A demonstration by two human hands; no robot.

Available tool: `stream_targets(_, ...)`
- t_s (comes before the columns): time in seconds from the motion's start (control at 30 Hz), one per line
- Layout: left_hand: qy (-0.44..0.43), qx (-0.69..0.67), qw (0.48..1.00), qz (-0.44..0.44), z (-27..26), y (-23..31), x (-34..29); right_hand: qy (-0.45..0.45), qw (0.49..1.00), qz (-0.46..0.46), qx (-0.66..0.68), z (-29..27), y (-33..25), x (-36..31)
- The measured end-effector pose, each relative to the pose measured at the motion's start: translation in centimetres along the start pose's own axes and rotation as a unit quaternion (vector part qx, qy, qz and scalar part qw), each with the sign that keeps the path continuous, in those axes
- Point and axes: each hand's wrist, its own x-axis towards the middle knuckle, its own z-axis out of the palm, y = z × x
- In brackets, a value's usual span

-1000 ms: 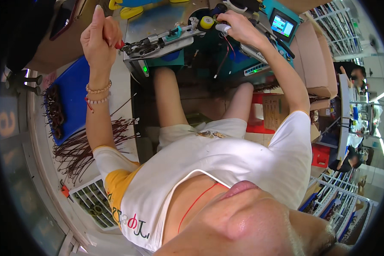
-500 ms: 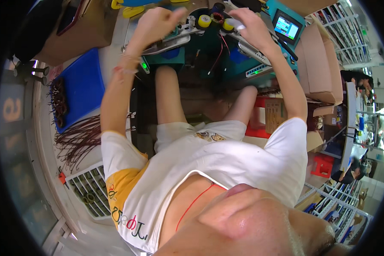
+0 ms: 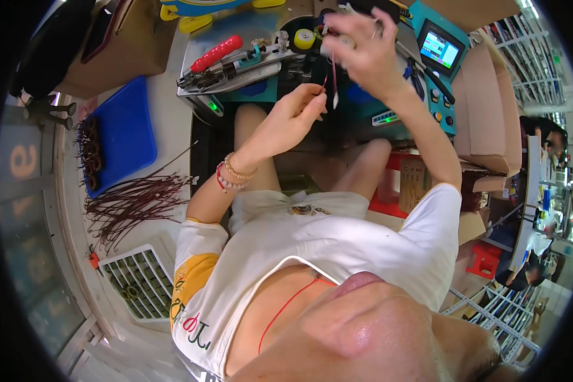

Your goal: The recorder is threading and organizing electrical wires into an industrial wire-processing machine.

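Note:
In the head view, my left hand (image 3: pixel 291 121) is in front of the winding machine, its thumb and fingertips pinched on a thin red wire (image 3: pixel 325 83). My right hand (image 3: pixel 366 57) hovers over the machine's rollers, fingers spread and a little blurred; nothing shows in it. A yellow roller (image 3: pixel 304 39) stands just left of it. The second roller and the spot between the two are largely covered by that hand. Beside my left hand, a clamp with a red ribbed handle (image 3: pixel 216 54) lies along the machine's left side. A pale-tipped lead (image 3: pixel 335 99) hangs below my right hand.
Left of me, a blue tray (image 3: pixel 130 134) holds wound coils (image 3: pixel 90 149), with a bundle of dark red wires (image 3: pixel 137 204) nearby. Below sits a white slotted basket (image 3: pixel 140 280). A teal control box with a screen (image 3: pixel 439 48) and an open carton (image 3: pixel 484 108) stand at right.
My left hand has come down and right from the clamp side to pinch the wire, uncovering the red handle. My right hand has shifted slightly left and its fingers have spread over the rollers.

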Motion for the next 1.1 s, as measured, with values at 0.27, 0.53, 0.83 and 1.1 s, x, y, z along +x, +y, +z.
stream_targets(0.27, -0.027, -0.005, 1.000, 0.013, 0.2, -0.5, 0.1, -0.323, 0.868, 0.241, 0.291, 4.6, 10.6, 4.0)
stream_targets(0.53, 0.154, 0.021, 0.987, 0.046, 0.5, -9.8, 3.8, -0.512, 0.816, 0.064, 0.261, 0.7, 14.4, 6.5)
stream_targets(0.83, 0.165, 0.181, 0.950, 0.196, -0.4, -13.8, 11.7, -0.104, 0.980, -0.136, 0.098, 0.9, -1.1, -4.7)
stream_targets(1.1, 0.192, 0.363, 0.881, 0.234, 0.5, -10.1, 7.0, -0.219, 0.960, 0.157, 0.073, 0.3, 3.9, 3.6)
